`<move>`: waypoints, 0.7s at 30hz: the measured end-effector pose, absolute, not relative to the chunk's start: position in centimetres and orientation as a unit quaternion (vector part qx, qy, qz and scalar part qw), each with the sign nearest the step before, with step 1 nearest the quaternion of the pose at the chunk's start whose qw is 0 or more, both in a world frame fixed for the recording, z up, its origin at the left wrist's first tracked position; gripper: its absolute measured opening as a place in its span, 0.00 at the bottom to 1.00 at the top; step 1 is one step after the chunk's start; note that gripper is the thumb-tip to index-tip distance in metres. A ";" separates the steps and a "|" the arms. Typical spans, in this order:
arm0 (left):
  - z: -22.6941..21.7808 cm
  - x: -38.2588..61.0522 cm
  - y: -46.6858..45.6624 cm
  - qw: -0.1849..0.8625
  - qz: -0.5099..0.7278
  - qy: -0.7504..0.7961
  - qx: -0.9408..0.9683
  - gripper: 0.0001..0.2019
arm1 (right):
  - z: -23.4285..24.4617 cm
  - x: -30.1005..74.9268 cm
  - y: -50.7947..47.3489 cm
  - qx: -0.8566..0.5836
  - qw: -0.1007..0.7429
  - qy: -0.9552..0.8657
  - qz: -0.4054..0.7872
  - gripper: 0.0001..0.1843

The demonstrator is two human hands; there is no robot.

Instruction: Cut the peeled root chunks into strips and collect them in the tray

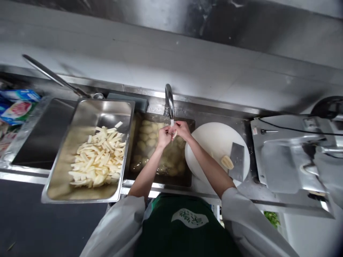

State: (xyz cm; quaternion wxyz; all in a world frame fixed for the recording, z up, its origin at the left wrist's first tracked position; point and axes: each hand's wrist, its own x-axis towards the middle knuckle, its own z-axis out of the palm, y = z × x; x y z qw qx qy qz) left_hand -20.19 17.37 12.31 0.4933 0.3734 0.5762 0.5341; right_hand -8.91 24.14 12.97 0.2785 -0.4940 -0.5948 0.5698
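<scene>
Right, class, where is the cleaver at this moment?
In the head view, the cleaver lies toward the right side of the round white cutting board, just right of a cut potato piece.

Shows as a small, slim, pale cream piece, faintly curved. Held up close to the centre of the frame, set at a slant, with the upper end leaning right. Partly covered, and too small to tell full outline, surface or kind.
</scene>
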 end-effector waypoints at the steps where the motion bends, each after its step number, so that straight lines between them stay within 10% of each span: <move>1: 12.2 -20.7 17.5 0.488 0.540 0.579 0.368 0.15 | 13.1 -9.4 24.3 -0.493 0.284 -0.589 0.573 0.12; 21: 11.9 -20.9 16.8 0.556 0.564 0.519 0.322 0.15 | 13.5 -7.4 23.3 -0.454 0.267 -0.560 0.639 0.22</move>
